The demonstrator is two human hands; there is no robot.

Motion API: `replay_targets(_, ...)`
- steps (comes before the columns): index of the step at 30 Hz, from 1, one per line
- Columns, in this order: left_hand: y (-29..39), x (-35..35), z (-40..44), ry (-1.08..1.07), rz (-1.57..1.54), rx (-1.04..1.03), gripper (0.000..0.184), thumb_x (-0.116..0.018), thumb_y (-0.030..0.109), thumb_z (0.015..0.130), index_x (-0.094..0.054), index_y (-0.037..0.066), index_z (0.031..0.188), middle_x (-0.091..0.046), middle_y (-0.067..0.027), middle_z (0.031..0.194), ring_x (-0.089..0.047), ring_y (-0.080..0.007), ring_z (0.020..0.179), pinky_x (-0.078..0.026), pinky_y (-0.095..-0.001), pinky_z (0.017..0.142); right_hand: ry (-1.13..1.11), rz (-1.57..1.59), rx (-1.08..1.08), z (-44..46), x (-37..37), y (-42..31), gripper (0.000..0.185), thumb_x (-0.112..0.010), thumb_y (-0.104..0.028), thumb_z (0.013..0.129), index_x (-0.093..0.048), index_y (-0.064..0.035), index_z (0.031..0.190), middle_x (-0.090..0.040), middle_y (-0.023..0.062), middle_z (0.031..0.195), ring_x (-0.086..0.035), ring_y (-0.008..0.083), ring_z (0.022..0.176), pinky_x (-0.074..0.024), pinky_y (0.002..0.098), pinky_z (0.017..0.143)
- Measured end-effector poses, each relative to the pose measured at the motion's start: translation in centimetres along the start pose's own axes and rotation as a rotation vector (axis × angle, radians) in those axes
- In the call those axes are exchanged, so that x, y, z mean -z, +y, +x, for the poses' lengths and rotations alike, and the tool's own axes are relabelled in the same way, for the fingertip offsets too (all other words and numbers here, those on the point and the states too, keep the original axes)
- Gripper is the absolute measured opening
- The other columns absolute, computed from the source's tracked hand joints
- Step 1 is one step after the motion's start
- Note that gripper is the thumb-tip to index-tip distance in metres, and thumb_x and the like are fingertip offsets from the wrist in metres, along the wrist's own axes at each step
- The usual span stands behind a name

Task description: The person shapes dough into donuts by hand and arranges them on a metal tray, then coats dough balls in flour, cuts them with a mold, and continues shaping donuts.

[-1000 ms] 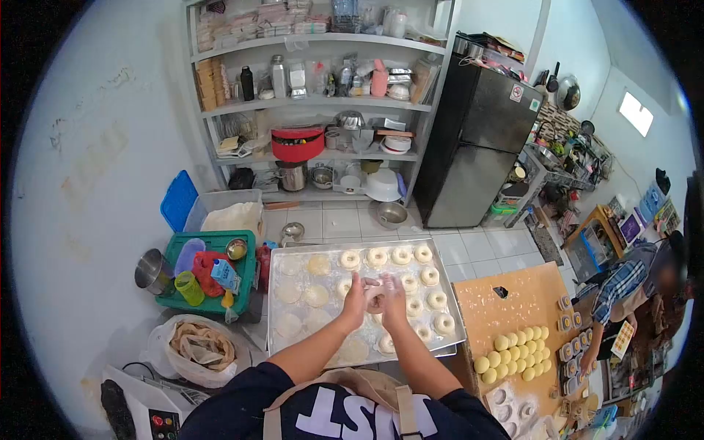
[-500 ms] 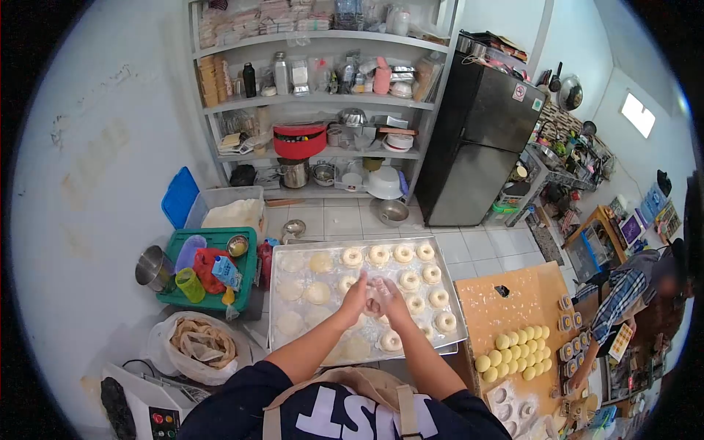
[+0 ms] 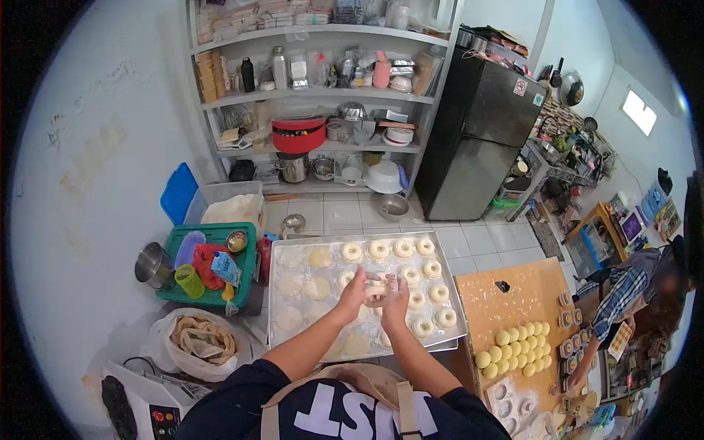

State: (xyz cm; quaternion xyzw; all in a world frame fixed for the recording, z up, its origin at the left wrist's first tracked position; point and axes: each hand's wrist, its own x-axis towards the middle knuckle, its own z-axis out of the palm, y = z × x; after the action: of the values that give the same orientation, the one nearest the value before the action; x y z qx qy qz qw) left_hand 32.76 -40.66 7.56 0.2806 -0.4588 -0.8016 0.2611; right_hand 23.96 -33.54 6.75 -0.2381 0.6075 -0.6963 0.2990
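Between my two hands is a pale ring of dough (image 3: 375,291), held above a metal tray (image 3: 278,330). My left hand (image 3: 353,297) is closed on its left side, and my right hand (image 3: 397,299) grips the right side with curled fingers. Several ring-shaped doughs (image 3: 378,250) sit in rows on the middle and right of the tray. Flat dough rounds (image 3: 317,287) lie on the tray's left part. My hands hide some of the rings below them.
On the right, a wooden table (image 3: 480,293) bears rows of yellowish dough balls (image 3: 522,347). Beyond it, a person in a plaid shirt (image 3: 614,301) reaches toward small jars (image 3: 568,348). A green crate lid (image 3: 172,286) holding containers stands left of the tray; a plastic bag (image 3: 176,352) is nearer.
My hands have shifted slightly right and drawn apart a little, so the dough ring between them shows more plainly. The camera view has moved slightly.
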Motion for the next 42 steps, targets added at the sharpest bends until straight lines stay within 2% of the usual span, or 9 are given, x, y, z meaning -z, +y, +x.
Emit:
replay_targets(2, -0.3, 0.0, 0.7, 0.125, -0.243, 0.061, 0.059, -0.028, 0.057, 0.096, -0.056, 0.005, 0.100, -0.060, -0.0081, 0.079, -0.057, -0.0148, 0.072, -0.045, -0.0312, 0.068, -0.060, -0.039, 0.067, 0.9, 0.4, 1.8, 0.030, -0.050, -0.028, 0.096, -0.055, -0.0019, 0.110, -0.059, 0.0097, 0.100, -0.059, 0.0151, 0.087, -0.0487, 0.0276, 0.074)
replay_targets(5, 0.8, 0.3, -0.5, 0.115, 0.138, 0.162, 0.058, -0.028, 0.055, 0.096, -0.056, 0.005, 0.101, -0.060, -0.0084, 0.083, -0.058, -0.0177, 0.075, -0.046, -0.0326, 0.072, -0.161, -0.187, -0.140, 1.5, 0.6, 1.7, 0.032, -0.049, -0.028, 0.096, -0.054, -0.0007, 0.111, -0.059, 0.0101, 0.101, -0.059, 0.0168, 0.089, -0.0488, 0.0282, 0.075)
replay_targets(11, -2.5, 2.2, 1.3, 0.110, -0.335, 0.053, 0.053, -0.033, 0.054, 0.096, -0.053, 0.007, 0.109, -0.060, -0.0098, 0.097, -0.060, -0.0184, 0.084, -0.048, -0.0323, 0.077, -0.205, -0.093, -0.135, 0.3, -0.2, 0.1, 0.043, -0.052, -0.035, 0.095, -0.049, 0.0027, 0.117, -0.059, 0.0097, 0.102, -0.058, 0.0163, 0.092, -0.0485, 0.0279, 0.076)
replay_targets(14, -2.0, 2.6, 0.4, 0.051, 0.179, 0.193, 0.053, -0.035, 0.052, 0.096, -0.051, 0.005, 0.114, -0.059, -0.0106, 0.099, -0.060, -0.0189, 0.089, -0.049, -0.0322, 0.080, -0.090, -0.071, -0.336, -0.3, -0.7, -0.9, 0.043, -0.052, -0.034, 0.095, -0.050, 0.0027, 0.117, -0.059, 0.0101, 0.100, -0.058, 0.0161, 0.090, -0.0486, 0.0285, 0.074)
replay_targets(20, -5.8, 5.2, 0.4, 0.360, -0.248, 0.332, 0.060, -0.041, 0.056, 0.092, -0.048, 0.006, 0.124, -0.059, -0.0107, 0.110, -0.060, -0.0223, 0.097, -0.050, -0.0393, 0.081, -0.148, -0.071, -0.475, 0.7, -0.3, 5.3, 0.046, -0.054, -0.033, 0.093, -0.046, 0.0036, 0.121, -0.060, 0.0134, 0.102, -0.060, 0.0195, 0.093, -0.0510, 0.0309, 0.074)
replay_targets(23, -10.9, 8.6, 1.5, 0.161, -0.314, 0.330, 0.064, -0.040, 0.058, 0.092, -0.045, 0.006, 0.128, -0.056, -0.0111, 0.118, -0.060, -0.0234, 0.101, -0.049, -0.0407, 0.083, -0.199, 0.005, -0.584, 0.6, 0.2, 8.2, 0.047, -0.055, -0.032, 0.093, -0.043, 0.0024, 0.123, -0.058, 0.0150, 0.106, -0.060, 0.0210, 0.096, -0.0519, 0.0351, 0.074)
replay_targets(30, -11.2, 8.1, 1.0, 0.320, -0.043, 0.348, 0.078, -0.039, 0.061, 0.090, -0.031, 0.000, 0.137, -0.046, -0.0183, 0.132, -0.049, -0.0275, 0.117, -0.039, -0.0406, 0.097, -0.169, -0.221, -0.595, 1.1, 0.2, 10.3, 0.055, -0.060, -0.037, 0.089, -0.043, 0.0016, 0.125, -0.058, 0.0182, 0.109, -0.059, 0.0225, 0.096, -0.0492, 0.0341, 0.074)
replay_targets(36, -11.0, 8.3, 1.1, 0.324, 0.270, 0.300, 0.083, -0.034, 0.061, 0.091, -0.027, -0.006, 0.139, -0.039, -0.0251, 0.138, -0.036, -0.0329, 0.130, -0.029, -0.0359, 0.107, -0.133, -0.568, -0.357, 1.5, 0.3, 12.9, 0.047, -0.058, -0.036, 0.090, -0.050, 0.0009, 0.118, -0.060, 0.0183, 0.102, -0.060, 0.0264, 0.093, -0.0486, 0.0358, 0.077)
replay_targets(42, -11.2, 10.5, 0.6, 0.109, 0.862, 0.087, 0.070, -0.045, 0.051, 0.089, -0.037, -0.001, 0.136, -0.043, -0.0275, 0.133, -0.037, -0.0385, 0.128, -0.027, -0.0384, 0.107, -0.307, -0.917, 0.151, 0.6, 1.4, 12.2, 0.041, -0.056, -0.004, 0.076, -0.053, 0.0025, 0.116, -0.059, 0.0237, 0.106, -0.055, 0.0424, 0.097, -0.0433, 0.0450, 0.089)
